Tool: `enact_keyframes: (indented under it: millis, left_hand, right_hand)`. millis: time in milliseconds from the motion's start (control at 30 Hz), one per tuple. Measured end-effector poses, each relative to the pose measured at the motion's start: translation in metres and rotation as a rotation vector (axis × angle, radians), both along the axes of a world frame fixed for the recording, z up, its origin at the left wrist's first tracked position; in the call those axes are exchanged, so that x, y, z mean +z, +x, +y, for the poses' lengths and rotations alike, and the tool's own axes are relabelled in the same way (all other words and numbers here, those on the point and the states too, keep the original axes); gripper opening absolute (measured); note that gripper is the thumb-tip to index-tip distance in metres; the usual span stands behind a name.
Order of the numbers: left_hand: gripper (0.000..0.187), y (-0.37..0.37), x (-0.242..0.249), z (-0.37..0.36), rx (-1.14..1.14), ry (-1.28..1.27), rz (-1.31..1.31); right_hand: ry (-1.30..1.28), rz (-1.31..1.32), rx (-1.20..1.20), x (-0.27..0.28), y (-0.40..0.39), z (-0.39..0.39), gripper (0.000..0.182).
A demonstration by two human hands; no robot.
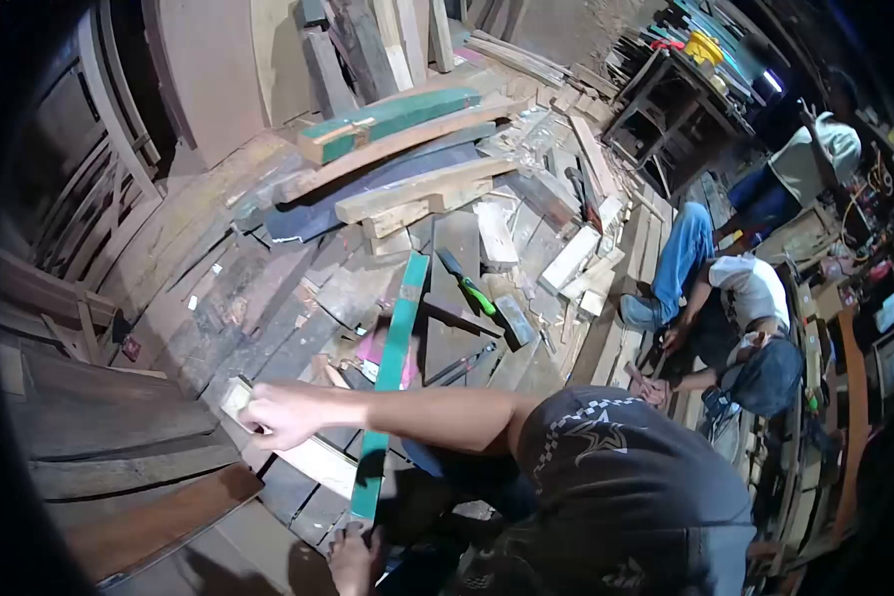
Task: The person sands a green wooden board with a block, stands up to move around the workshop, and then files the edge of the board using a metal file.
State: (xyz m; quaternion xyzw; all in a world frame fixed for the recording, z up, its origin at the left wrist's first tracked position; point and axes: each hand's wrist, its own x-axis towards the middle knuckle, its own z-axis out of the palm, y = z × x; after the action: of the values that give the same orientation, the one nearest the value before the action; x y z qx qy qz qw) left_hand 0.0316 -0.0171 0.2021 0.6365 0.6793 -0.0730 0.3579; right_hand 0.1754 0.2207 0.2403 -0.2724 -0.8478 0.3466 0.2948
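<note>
Apparently the work in hand was lining up a long green wooden strip (pixel 392 368) across a pale length of timber (pixel 313 459) on the plank floor (pixel 219 298). The right hand (pixel 278 415) was closed over the far end of that pale timber, its grip narrow and pinching the wood. The left hand (pixel 353 558) sat at the near end of the green strip, though I could not tell whether its grip was closed on it or only resting there. The strip ran away from the body, over the pale piece and past a pink scrap (pixel 372 350), towards a green-handled chisel (pixel 467 283) lying among offcuts. I judged this a holding and positioning step; any next move would call for keeping both pieces steady where they crossed. A co-worker (pixel 745 298) sat on the floor well apart.
</note>
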Motion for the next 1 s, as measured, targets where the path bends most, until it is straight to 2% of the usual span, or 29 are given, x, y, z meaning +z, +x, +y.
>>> enact_keyframes:
  millis: [67,100,133,167,200,233,267,300,333,367,400,467,533,600,667,700,733,767,800,833,867,900,933,1000]
  left_hand:
    - [0.052,0.012,0.019,0.024,-0.1,-0.208,-0.049]
    - [0.053,0.016,0.015,0.033,-0.119,-0.237,-0.107]
    - [0.055,0.013,0.012,0.03,-0.111,-0.284,-0.151]
    - [0.05,0.016,0.022,0.033,-0.108,-0.198,-0.188]
    - [0.046,0.017,0.036,0.04,-0.1,-0.101,-0.218]
    - [0.047,0.016,0.042,0.051,-0.085,-0.026,-0.232]
    - [0.048,0.015,0.053,0.055,-0.067,0.04,-0.241]
    - [0.044,0.02,0.071,0.07,-0.021,0.03,-0.306]
    - [0.04,0.015,0.085,0.088,0.008,0.039,-0.36]
    - [0.034,0.019,0.081,0.099,0.163,0.146,-0.557]
    - [0.029,0.02,0.085,0.099,0.301,0.258,-0.743]
    - [0.023,0.023,0.132,0.101,0.341,0.177,-0.656]
    - [0.025,0.026,0.168,0.087,0.426,0.118,-0.682]
    - [0.026,0.023,0.213,0.065,0.481,0.046,-0.708]
    - [0.03,0.016,0.262,0.052,0.283,0.131,-0.432]
    - [0.033,0.015,0.304,0.049,0.385,-0.049,-0.429]
    - [0.029,0.011,0.331,0.038,0.285,-0.018,-0.363]
    - [0.032,-0.013,0.299,0.014,0.241,-0.006,-0.381]
    - [0.043,-0.02,0.312,0.011,0.189,-0.227,-0.204]
    - [0.05,-0.025,0.313,-0.011,0.209,-0.157,0.034]
    - [0.049,-0.036,0.309,-0.024,0.209,-0.173,0.022]
    - [0.049,-0.045,0.307,-0.032,0.258,-0.232,-0.132]
    - [0.049,-0.047,0.31,-0.028,0.403,-0.378,-0.395]
    - [0.051,-0.063,0.287,-0.039,0.819,-0.67,-0.876]
  right_hand:
    - [0.023,-0.042,-0.035,-0.005,0.0,0.008,0.019]
    - [0.0,0.03,-0.075,-0.035,-0.005,0.016,0.021]
    - [-0.051,-0.079,-0.069,-0.043,-0.003,0.024,0.021]
    - [-0.184,-0.198,-0.127,-0.02,0.009,0.021,0.019]
    - [-0.06,-0.105,-0.138,-0.041,0.01,0.028,0.019]
    - [-0.223,-0.188,-0.204,-0.028,0.024,0.027,0.018]
    - [-0.029,-0.321,-0.219,-0.024,0.036,0.029,0.017]
    - [-0.106,-0.457,-0.187,-0.011,0.05,0.032,0.019]
    - [-0.183,-0.182,-0.306,0.002,0.063,0.025,0.021]
    - [-0.311,-0.281,-0.411,0.018,0.081,0.018,0.022]
    - [-0.417,-0.267,-0.434,0.028,0.099,0.008,0.022]
    - [-0.379,-0.454,-0.518,0.056,0.146,-0.019,0.021]
    - [-0.429,-0.478,-0.493,0.109,0.198,-0.044,0.024]
    - [-0.597,-0.623,-0.558,0.116,0.249,-0.078,0.028]
    - [-0.822,-0.703,-0.544,0.163,0.291,-0.111,0.033]
    - [-0.823,-0.713,-0.517,0.183,0.307,-0.132,0.037]
    - [-0.844,-0.613,-0.532,0.15,0.33,-0.17,0.036]
    - [-0.959,-0.663,-0.52,0.194,0.337,-0.181,0.034]
    - [-1.081,-0.689,-0.514,0.232,0.344,-0.19,0.032]
    - [-1.127,-0.693,-0.516,0.235,0.36,-0.211,0.032]
    - [-1.175,-0.687,-0.504,0.233,0.368,-0.233,0.031]
    - [-1.211,-0.684,-0.466,0.229,0.377,-0.251,0.031]
    - [-1.294,-0.581,-0.562,0.246,0.39,-0.242,0.032]
    - [-1.385,-0.38,-0.707,0.273,0.396,-0.271,0.035]
